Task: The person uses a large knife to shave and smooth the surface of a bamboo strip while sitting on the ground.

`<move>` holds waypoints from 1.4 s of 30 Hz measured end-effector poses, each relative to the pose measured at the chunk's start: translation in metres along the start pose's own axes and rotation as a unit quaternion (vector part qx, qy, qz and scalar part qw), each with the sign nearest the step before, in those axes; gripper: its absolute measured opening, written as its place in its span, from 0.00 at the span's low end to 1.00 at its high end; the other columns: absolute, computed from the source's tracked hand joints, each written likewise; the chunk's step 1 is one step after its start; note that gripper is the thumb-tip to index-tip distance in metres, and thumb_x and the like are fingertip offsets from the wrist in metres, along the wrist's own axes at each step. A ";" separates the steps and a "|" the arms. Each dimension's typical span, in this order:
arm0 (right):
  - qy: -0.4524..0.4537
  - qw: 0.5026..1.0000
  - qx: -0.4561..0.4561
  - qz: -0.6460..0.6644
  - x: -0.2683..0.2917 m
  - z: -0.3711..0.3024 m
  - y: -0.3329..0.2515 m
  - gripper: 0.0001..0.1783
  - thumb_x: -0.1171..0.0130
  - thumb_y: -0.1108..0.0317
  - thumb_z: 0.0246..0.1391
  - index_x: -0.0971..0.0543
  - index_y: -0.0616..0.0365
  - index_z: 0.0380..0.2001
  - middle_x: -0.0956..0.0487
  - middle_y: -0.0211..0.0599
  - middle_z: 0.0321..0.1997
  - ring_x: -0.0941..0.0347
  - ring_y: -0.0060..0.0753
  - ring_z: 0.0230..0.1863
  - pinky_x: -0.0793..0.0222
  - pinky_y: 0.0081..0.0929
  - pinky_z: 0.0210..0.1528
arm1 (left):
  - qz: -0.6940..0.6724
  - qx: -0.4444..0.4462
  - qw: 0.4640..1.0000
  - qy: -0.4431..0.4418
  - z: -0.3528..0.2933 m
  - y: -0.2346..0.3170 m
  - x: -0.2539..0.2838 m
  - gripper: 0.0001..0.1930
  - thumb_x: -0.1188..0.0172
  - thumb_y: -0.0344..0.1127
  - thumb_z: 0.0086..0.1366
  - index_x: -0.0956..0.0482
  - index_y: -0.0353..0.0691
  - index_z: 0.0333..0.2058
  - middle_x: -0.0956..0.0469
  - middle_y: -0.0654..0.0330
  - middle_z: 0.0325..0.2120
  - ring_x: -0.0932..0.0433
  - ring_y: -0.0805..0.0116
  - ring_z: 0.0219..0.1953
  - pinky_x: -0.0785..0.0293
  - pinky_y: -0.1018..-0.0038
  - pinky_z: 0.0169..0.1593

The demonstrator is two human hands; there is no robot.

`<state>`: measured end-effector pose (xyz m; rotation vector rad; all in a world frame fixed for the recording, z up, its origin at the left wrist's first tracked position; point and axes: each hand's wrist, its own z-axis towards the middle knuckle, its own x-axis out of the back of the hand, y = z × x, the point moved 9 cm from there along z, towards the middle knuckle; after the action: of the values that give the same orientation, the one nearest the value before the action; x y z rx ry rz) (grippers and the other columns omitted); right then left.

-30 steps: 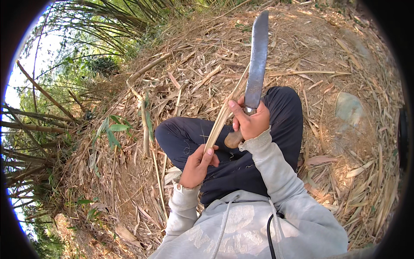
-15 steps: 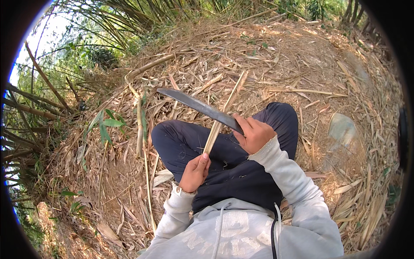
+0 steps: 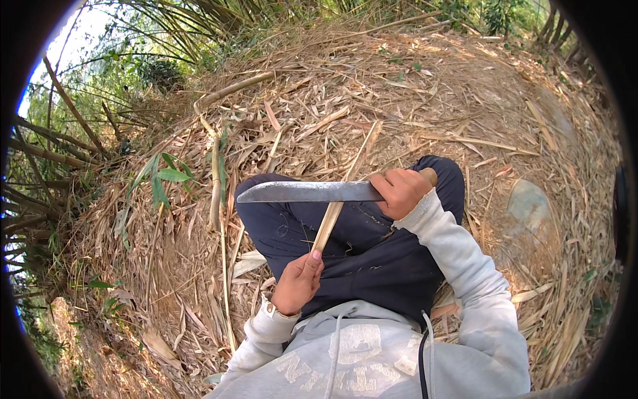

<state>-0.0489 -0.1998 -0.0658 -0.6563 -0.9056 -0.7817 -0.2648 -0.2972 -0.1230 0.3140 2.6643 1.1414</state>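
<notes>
My left hand (image 3: 298, 282) is closed on the lower end of a split bamboo strip (image 3: 327, 227), thumb along its top. The pale strip slants up and to the right over my lap, its far end beyond my knees. My right hand (image 3: 403, 193) grips a machete (image 3: 299, 192) close to the base of the blade. Its wooden handle (image 3: 428, 176) sticks out behind that hand. The broad grey blade lies nearly level, pointing left, and crosses over the strip. Whether the edge touches the strip I cannot tell.
I sit with bent legs in dark trousers (image 3: 279, 223) on ground strewn with dry bamboo leaves (image 3: 179, 266). A bent bamboo stick (image 3: 215, 179) lies to the left. A grey stone (image 3: 530, 202) is at the right. Bamboo stalks (image 3: 53, 156) crowd the far left.
The machete has turned from a slant to nearly level, showing more of its blade face and its handle end. My right hand has shifted slightly right; the left hand and strip sit slightly lower.
</notes>
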 end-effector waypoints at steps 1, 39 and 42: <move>-0.002 1.000 0.004 0.007 0.002 0.000 0.000 0.13 0.33 0.62 0.47 0.23 0.52 0.34 0.25 0.33 0.23 0.23 0.39 0.25 0.27 0.34 0.28 | -0.006 -0.002 1.000 -0.003 -0.003 0.000 -0.002 0.23 0.57 0.53 0.77 0.37 0.45 0.26 0.47 0.72 0.13 0.51 0.83 0.12 0.55 0.81 0.15; 0.097 0.730 -0.486 0.470 -0.038 -0.042 -0.012 0.14 0.36 0.62 0.62 0.21 0.64 0.31 0.31 0.24 0.15 0.42 0.12 0.14 0.50 0.17 0.16 | 0.165 -0.242 0.954 0.065 0.029 0.038 -0.032 0.16 0.59 0.46 0.78 0.31 0.40 0.38 0.26 0.58 0.14 0.22 0.56 0.19 0.27 0.62 0.29; 0.122 0.732 -0.453 0.493 -0.035 -0.036 -0.019 0.14 0.36 0.62 0.62 0.24 0.61 0.28 0.33 0.24 0.14 0.43 0.14 0.13 0.50 0.18 0.16 | 0.165 -0.252 0.950 0.086 0.027 0.039 -0.025 0.15 0.53 0.44 0.76 0.25 0.38 0.36 0.23 0.54 0.21 0.20 0.54 0.25 0.27 0.61 0.31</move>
<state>-0.0627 -0.2271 -0.1101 -1.6662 0.2294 -0.2448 -0.2294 -0.2596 -0.1099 0.5996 2.3886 1.9763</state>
